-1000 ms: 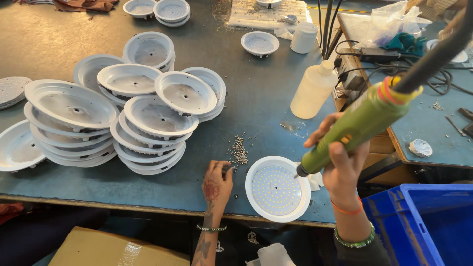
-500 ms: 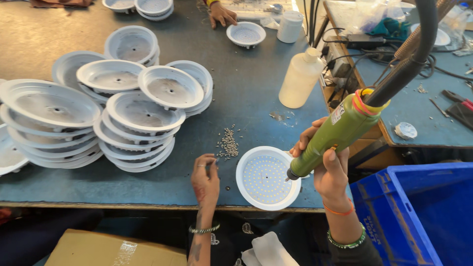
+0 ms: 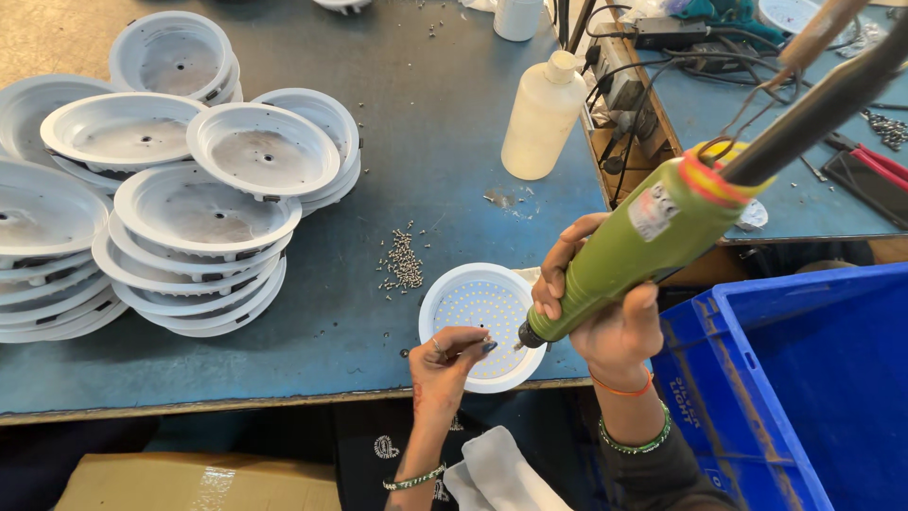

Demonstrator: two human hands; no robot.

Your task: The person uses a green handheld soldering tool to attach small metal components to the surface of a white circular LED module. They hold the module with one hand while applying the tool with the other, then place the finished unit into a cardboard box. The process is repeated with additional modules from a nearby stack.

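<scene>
A round white lamp housing (image 3: 473,301) with a dotted light panel lies at the near edge of the blue-grey table (image 3: 435,142). My right hand (image 3: 605,312) grips a green electric screwdriver (image 3: 643,246), its tip pointing down at the housing's near right rim. My left hand (image 3: 449,364) rests on the housing's near rim, fingertips pinched together close to the driver tip; whether they hold a screw is too small to tell. A small heap of screws (image 3: 404,265) lies just left of the housing.
Stacks of empty white housings (image 3: 199,218) fill the table's left half. A cream plastic bottle (image 3: 541,115) stands behind the housing, with cables and a power strip (image 3: 619,90) to its right. A blue plastic crate (image 3: 804,388) stands at the lower right. A white cloth (image 3: 497,473) lies on my lap.
My left hand has moved from the table left of the housing onto its near rim. The screwdriver tip has come down close to that hand. The view has shifted closer.
</scene>
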